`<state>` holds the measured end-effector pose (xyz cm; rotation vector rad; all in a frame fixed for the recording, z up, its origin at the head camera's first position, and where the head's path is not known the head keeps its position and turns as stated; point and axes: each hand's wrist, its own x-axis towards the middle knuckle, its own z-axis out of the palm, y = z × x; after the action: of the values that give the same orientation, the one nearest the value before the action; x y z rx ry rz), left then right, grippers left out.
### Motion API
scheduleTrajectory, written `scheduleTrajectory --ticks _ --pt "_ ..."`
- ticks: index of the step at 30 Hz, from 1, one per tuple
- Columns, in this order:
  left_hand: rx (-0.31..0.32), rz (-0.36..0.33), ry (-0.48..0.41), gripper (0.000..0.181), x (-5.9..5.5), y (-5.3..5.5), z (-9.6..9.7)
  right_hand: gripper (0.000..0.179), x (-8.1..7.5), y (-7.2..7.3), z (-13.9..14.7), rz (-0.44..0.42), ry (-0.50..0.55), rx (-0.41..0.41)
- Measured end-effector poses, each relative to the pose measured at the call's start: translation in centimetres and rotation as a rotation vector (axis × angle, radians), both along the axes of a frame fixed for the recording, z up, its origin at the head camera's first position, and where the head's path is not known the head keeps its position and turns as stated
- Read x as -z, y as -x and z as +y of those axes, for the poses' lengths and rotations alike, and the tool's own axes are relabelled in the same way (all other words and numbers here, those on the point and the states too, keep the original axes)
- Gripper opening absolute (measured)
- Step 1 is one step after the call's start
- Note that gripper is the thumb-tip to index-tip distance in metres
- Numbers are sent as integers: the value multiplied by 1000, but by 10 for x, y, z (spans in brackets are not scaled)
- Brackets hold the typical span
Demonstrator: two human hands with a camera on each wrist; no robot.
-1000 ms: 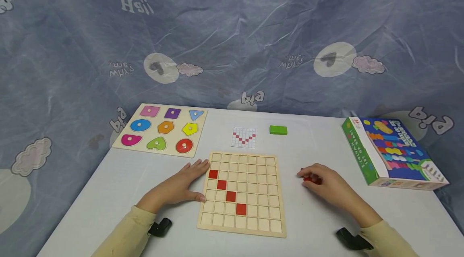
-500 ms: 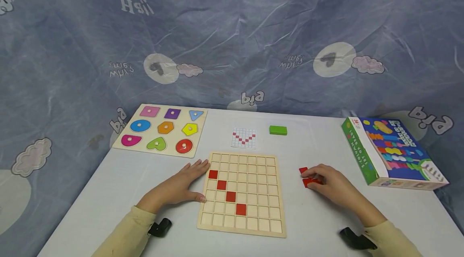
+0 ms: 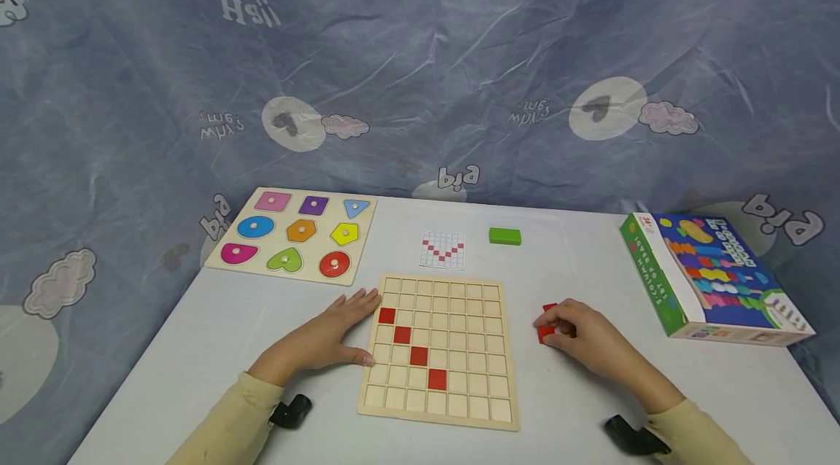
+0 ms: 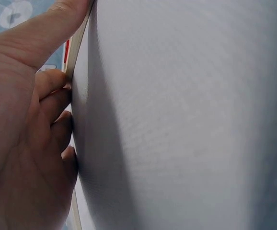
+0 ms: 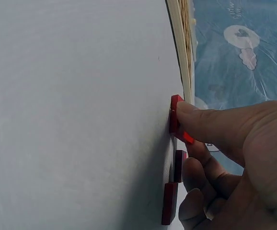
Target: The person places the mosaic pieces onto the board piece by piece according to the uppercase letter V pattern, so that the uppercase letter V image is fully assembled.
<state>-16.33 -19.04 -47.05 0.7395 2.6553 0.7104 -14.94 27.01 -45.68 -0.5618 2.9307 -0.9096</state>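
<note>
A wooden grid board [image 3: 461,408] lies on the white table. Red square tiles sit in several of its cells, stepping down in a diagonal, one of them a lower tile [image 3: 437,380]. My left hand [image 3: 324,334] rests at the board's left edge, fingers spread. To the right of the board, my right hand [image 3: 593,334] pinches a red tile [image 5: 174,117] between thumb and index finger. Two more red tiles, a nearer tile [image 5: 169,203] and a smaller-looking tile [image 5: 179,166], are by its other fingers in the right wrist view.
A pattern card [image 3: 442,250] with red squares in a V lies behind the board. Right of it is a green block [image 3: 504,236]. A shape puzzle [image 3: 308,250] occupies the back left, and a boxed toy set [image 3: 728,275] the right. A printed curtain [image 3: 420,71] hangs behind.
My right hand shifts a little right, then back left, and a red tile under its fingers moves left toward the board. The left hand and the board stay put.
</note>
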Motion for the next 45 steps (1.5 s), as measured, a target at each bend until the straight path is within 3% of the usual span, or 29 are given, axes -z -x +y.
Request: scheduleTrajectory --ticks 25,33,45 --pt "13 15 -19 107 2 0 1 18 3 -4 -1 -81 23 0" --pt "17 14 -22 107 3 0 0 20 1 -6 -1 -104 52 -36" --pt "15 16 -23 107 3 0 1 22 1 -8 -11 -80 80 -7"
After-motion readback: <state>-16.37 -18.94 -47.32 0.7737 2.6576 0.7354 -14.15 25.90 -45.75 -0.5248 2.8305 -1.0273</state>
